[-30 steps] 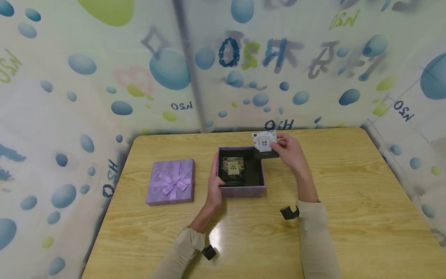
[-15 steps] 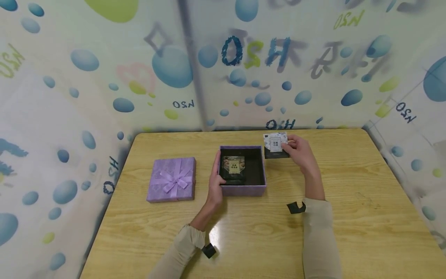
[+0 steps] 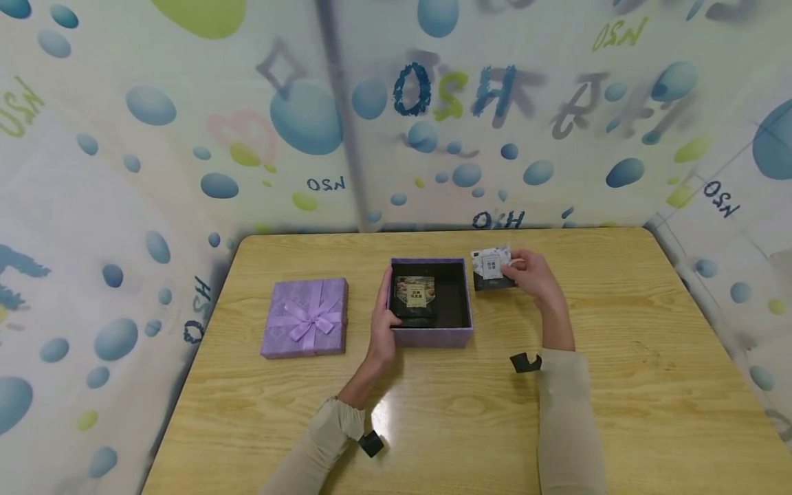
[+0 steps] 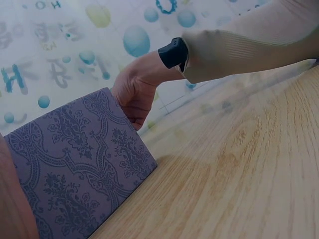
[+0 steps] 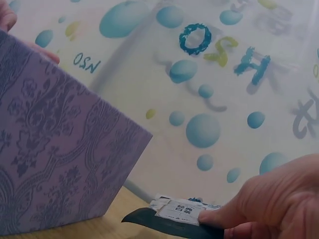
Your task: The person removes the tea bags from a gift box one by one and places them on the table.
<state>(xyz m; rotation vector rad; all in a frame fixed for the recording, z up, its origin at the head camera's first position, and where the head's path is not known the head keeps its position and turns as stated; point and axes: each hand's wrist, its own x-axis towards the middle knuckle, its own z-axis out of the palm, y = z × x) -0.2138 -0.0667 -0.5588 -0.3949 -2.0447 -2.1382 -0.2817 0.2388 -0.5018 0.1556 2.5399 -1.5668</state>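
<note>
My left hand (image 3: 382, 328) grips the left side of an uncovered purple gift box (image 3: 433, 337), its thumb at the front rim. Inside, on the left of the dark interior, lies a dark tea packet (image 3: 415, 297) with a gold label. Right of the box, my right hand (image 3: 537, 276) pinches a white-and-black tea packet (image 3: 491, 267) by its right edge, thumb on top. In the right wrist view this tea packet (image 5: 182, 211) lies nearly flat, low over the tabletop; whether it touches the wood I cannot tell. The box's patterned wall (image 4: 79, 159) fills much of the left wrist view.
A purple lid (image 3: 304, 319) with a ribbon bow lies left of the box on the wooden table (image 3: 445, 426). A printed curtain (image 3: 383, 151) with blue and green spots stands behind the table's far edge. Each wrist carries a small black camera (image 3: 371, 444).
The right hand has carried the white-and-black tea packet from over the box's right rim to the right, then lowered it toward the table. The left hand stays on the box.
</note>
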